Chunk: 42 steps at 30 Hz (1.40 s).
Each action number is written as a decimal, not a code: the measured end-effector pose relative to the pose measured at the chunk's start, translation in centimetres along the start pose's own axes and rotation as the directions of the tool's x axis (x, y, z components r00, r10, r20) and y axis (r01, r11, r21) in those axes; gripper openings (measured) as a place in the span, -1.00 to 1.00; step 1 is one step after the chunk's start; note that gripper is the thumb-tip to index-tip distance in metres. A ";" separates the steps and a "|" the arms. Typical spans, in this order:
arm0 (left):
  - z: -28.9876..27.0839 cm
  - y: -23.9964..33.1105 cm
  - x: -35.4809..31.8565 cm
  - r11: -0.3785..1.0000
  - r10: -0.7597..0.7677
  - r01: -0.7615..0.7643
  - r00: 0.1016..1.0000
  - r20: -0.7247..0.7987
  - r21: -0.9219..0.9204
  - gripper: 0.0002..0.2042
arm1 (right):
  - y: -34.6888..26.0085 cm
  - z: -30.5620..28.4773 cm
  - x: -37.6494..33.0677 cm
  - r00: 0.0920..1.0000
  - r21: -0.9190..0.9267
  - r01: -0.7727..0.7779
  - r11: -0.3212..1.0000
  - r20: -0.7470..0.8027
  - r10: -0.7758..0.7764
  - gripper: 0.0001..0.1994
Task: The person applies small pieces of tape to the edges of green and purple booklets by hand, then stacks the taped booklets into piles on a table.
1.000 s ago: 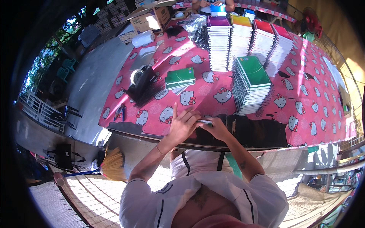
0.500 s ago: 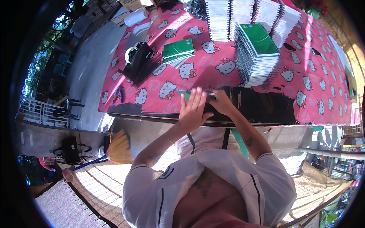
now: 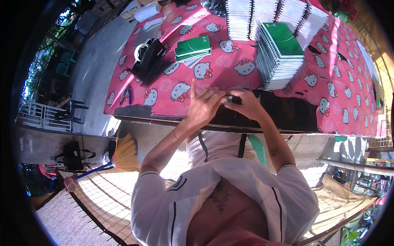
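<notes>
My left hand [image 3: 204, 105] and my right hand [image 3: 247, 104] meet at the table's front edge over a small green spiral notebook [image 3: 229, 99]. Only a sliver of it shows between them; the hands hide the rest. The left hand's fingers bend toward the notebook while its outer finger sticks up. On the other side, my right thumb and fingers close on the notebook. To the right rises a tall stack of green spiral notebooks [image 3: 282, 41]. A few loose green notebooks [image 3: 193, 47] lie farther off to the left.
A black tape dispenser [image 3: 150, 59] stands on the left of the pink-covered table [image 3: 221, 78], near a small dark-handled tool [image 3: 126, 95]. Tall stacks of white spiral-bound pages [image 3: 240, 20] fill the back. Black patches mark the front edge. A broom [image 3: 125, 153] is below left.
My left hand has gone from lying flat with fingers stretched to bending them around the notebook. My right hand has turned, thumb now showing, and less of the notebook is visible.
</notes>
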<state>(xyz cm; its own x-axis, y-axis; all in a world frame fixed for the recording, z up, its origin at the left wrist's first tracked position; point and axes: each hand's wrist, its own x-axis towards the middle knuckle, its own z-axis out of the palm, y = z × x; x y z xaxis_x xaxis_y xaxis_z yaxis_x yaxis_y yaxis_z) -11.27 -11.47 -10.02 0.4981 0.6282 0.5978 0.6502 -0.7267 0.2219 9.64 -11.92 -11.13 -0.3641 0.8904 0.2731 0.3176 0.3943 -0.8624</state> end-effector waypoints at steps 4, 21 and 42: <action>0.0 0.1 -0.1 1.000 -0.010 0.010 1.000 0.016 -0.020 -0.82 | -0.7 -2.9 0.1 0.999 0.066 -0.019 0.998 0.038 0.017 -0.75; -5.1 2.8 6.6 0.991 -0.015 0.009 0.999 -0.045 -0.134 -0.75 | -7.3 -3.8 -0.4 0.788 -0.301 0.213 0.929 -0.509 -0.345 -0.68; 2.0 3.4 26.0 0.808 0.245 -0.320 0.946 -0.212 -0.495 -0.81 | -5.7 -15.5 -0.1 0.544 -0.702 -0.099 0.705 -0.632 -0.553 -0.52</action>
<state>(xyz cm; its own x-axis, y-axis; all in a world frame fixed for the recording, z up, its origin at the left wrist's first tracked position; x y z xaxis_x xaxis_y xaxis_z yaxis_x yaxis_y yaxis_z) 5.03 2.94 4.77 0.5085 0.3574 0.7834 0.0822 -0.9258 0.3690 21.44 -10.71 0.39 0.1795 0.4099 0.8943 0.8747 0.3495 -0.3358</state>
